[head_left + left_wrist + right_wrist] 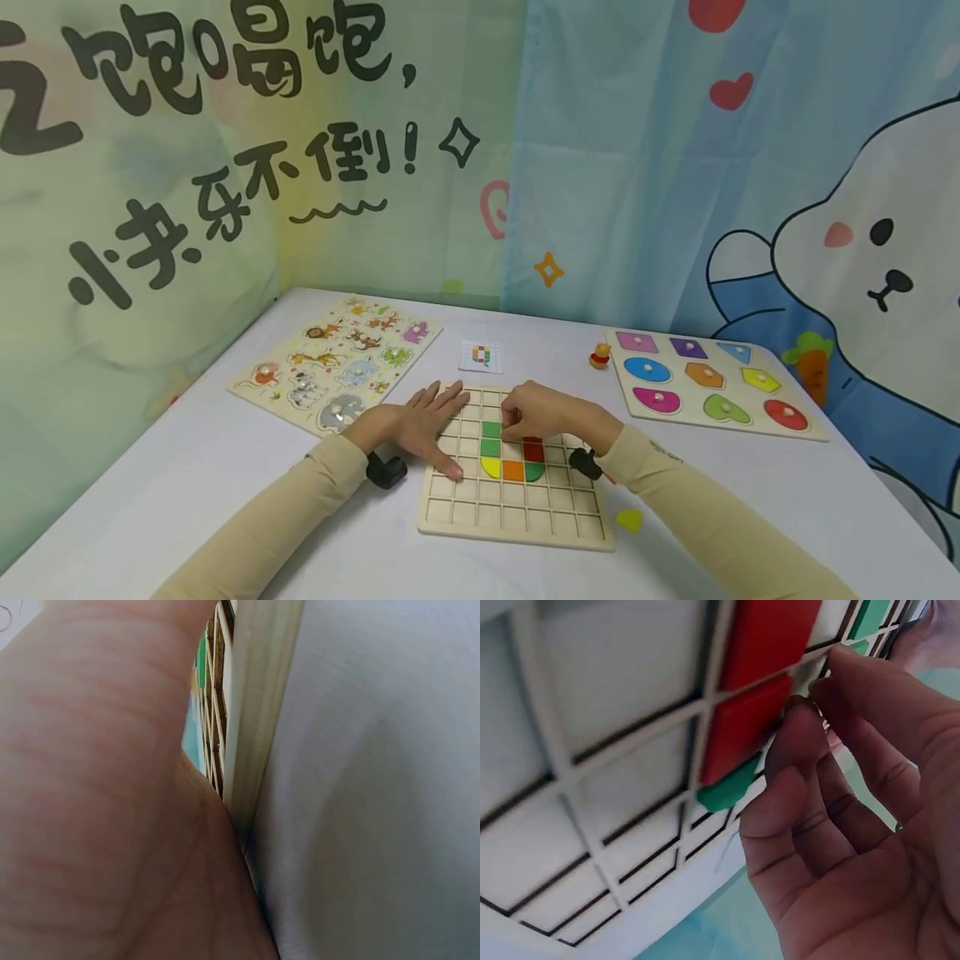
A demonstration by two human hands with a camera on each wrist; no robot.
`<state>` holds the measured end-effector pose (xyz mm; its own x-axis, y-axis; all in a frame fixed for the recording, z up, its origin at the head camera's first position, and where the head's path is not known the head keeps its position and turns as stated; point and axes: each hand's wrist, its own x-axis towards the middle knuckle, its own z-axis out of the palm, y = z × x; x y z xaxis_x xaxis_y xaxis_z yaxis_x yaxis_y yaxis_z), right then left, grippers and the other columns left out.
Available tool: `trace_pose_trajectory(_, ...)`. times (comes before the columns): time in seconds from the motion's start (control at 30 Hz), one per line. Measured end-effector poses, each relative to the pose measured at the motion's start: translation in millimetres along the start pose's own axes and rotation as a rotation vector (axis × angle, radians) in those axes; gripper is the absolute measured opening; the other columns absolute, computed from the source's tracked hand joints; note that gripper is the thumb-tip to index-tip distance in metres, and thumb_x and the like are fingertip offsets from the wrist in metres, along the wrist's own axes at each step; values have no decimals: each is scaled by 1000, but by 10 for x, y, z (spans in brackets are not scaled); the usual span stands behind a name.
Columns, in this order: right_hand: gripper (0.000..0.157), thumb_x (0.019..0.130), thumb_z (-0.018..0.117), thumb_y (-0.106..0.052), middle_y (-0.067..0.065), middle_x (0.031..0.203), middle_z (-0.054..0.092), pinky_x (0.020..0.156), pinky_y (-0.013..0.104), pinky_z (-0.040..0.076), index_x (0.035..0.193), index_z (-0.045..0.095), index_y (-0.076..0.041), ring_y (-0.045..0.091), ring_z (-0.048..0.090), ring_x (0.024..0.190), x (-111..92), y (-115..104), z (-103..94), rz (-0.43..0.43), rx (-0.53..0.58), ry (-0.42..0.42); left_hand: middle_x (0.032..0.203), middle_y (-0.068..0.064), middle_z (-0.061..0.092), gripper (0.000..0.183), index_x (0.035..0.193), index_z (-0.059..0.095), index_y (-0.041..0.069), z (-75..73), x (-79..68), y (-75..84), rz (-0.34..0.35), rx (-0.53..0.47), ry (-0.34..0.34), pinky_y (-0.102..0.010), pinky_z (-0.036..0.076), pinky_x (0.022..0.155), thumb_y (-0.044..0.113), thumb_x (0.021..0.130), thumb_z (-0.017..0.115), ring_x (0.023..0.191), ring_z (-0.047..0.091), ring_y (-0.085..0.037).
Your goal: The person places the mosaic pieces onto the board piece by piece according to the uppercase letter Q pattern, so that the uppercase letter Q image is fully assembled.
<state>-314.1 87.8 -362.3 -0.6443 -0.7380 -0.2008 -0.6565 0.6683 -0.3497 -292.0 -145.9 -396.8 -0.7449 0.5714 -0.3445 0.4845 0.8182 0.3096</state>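
Note:
A wooden grid board [517, 504] lies on the table with coloured pieces in its cells: green squares [491, 430], a rounded yellow piece [491, 467], an orange square [513, 471], a rounded green piece [535, 472] and red squares [534, 451]. My left hand [420, 425] rests on the board's left side, fingers spread and thumb pointing toward the front. Over the middle cells, my right hand [551, 412] has its fingers bent and fingertips close together at the board. In the right wrist view they sit beside a red square [746, 724]; I cannot tell whether they pinch a piece.
A loose yellow piece [629, 520] lies right of the board. Behind it are a pattern card [480, 357] and a small toy figure [599, 357]. An animal puzzle [303, 400] lies at the left, a shape puzzle [720, 408] at the right. Printed curtains hang behind the table.

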Motion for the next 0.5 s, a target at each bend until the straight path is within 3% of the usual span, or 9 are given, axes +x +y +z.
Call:
trace_pose_trajectory(0.13,13,91,70,-17,-9,68,56,61,19,40,79,66,-13,4,45,65,-76,55,-22,-20,20,15,164,-4,-15,123,158,-2,16,-6,1,-2,6,0,8,-48,-4,122,73,75,66,150,-15,-33)
trace_pose_trajectory(0.3,9,92,68,-18,-8,73,59,65,21,45,84,67,-13,7,50,70,-233,87,-68,29,65,43,164,-3,-16,123,158,-3,17,-4,6,-1,8,-12,7,-47,-5,122,72,74,67,150,-16,-33)
trace_pose_trajectory(0.5,7,92,68,-18,-9,72,57,63,19,46,86,67,-15,6,49,69,-595,196,-66,26,57,78,164,-1,-15,121,159,-2,18,1,-11,4,-9,-17,13,-48,-3,122,69,75,70,150,-14,-33)
